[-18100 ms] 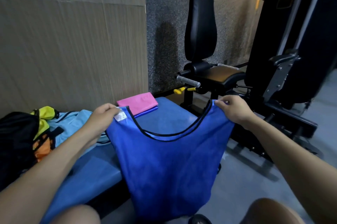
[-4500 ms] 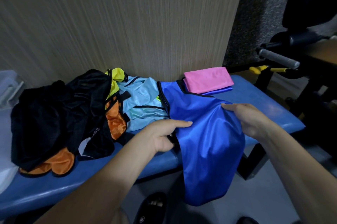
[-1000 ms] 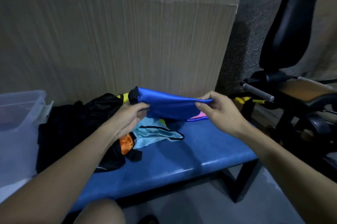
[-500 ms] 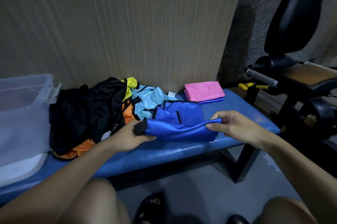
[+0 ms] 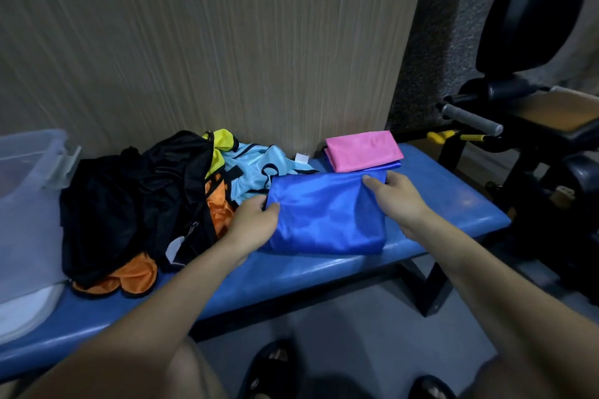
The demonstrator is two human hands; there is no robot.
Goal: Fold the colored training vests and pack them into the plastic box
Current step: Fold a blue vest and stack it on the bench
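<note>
A blue padded bench (image 5: pixel 447 200) stands against the wall. On it lie a folded blue vest (image 5: pixel 327 220), a folded pink vest (image 5: pixel 363 150) on a thin blue one near the wall, a heap of unfolded vests (image 5: pixel 155 200) in black, orange, yellow and light blue, and a clear plastic box (image 5: pixel 26 197) at the left end.

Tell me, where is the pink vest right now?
The folded pink vest lies at the back right of the blue bench by the wall, on another folded blue piece, just beyond the blue vest under both hands.
</note>
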